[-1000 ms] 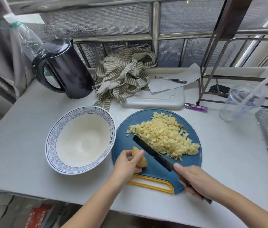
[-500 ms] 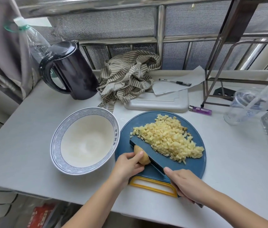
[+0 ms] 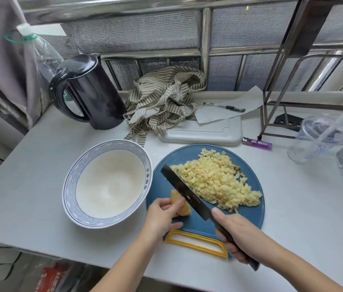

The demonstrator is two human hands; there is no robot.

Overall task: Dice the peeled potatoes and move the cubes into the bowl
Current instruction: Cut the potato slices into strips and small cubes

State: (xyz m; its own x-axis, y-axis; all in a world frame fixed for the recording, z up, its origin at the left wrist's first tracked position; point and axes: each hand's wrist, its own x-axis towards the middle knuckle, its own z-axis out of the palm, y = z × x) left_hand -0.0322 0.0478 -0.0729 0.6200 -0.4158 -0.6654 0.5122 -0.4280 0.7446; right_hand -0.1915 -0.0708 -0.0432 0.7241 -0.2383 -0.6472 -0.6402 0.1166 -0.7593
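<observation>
Dicing is the step in hand: the left hand [image 3: 162, 216] has its fingers pinched on one last potato chunk [image 3: 185, 210] on the blue cutting board [image 3: 250, 216]. The right hand [image 3: 238, 234] has its fingers clamped round the handle of the knife [image 3: 184, 192], blade slanted just beside that chunk. Next, I'd judge, the blade must drop squarely onto the chunk, clear of fingertips; count one chunk, one knife, one board, one empty bowl [image 3: 71, 178] beside it, and one heap of cubes [image 3: 219, 184], too many to number.
</observation>
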